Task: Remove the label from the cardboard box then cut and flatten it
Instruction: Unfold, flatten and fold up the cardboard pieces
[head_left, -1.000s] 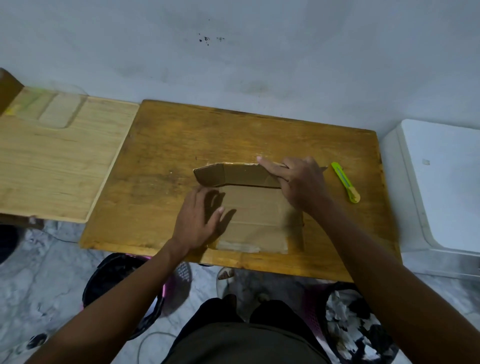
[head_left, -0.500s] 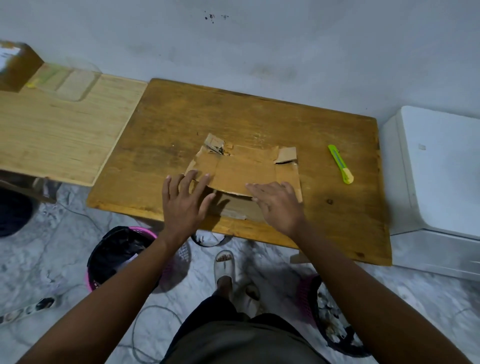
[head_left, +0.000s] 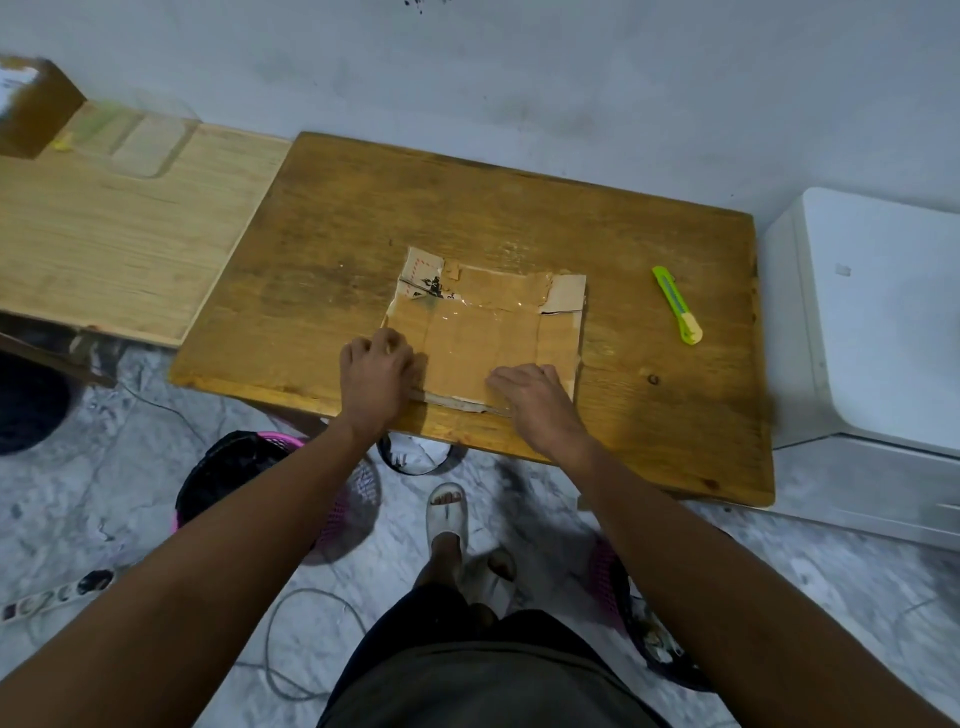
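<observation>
The cardboard box (head_left: 488, 332) lies flattened on the brown wooden table (head_left: 519, 208), near its front edge. Clear tape shines across it, and a torn white label scrap with black print sits at its far left corner. My left hand (head_left: 376, 371) has its fingers curled over the box's near left edge. Lying flat, my right hand (head_left: 530, 397) presses on the near edge, fingers pointing left. A green and yellow utility knife (head_left: 678, 306) lies on the table to the right of the box, apart from both hands.
A lighter wooden table (head_left: 104, 234) adjoins on the left, bearing a clear plastic tray (head_left: 140, 140) and a brown box (head_left: 31, 104). A white cabinet (head_left: 883, 312) stands at the right. Pink baskets (head_left: 234, 467) and a power strip (head_left: 52, 597) are on the floor.
The raised cardboard flap has been folded down and the box now lies flat. Both hands slid toward the near edge, and my left fingers went from spread flat to curled.
</observation>
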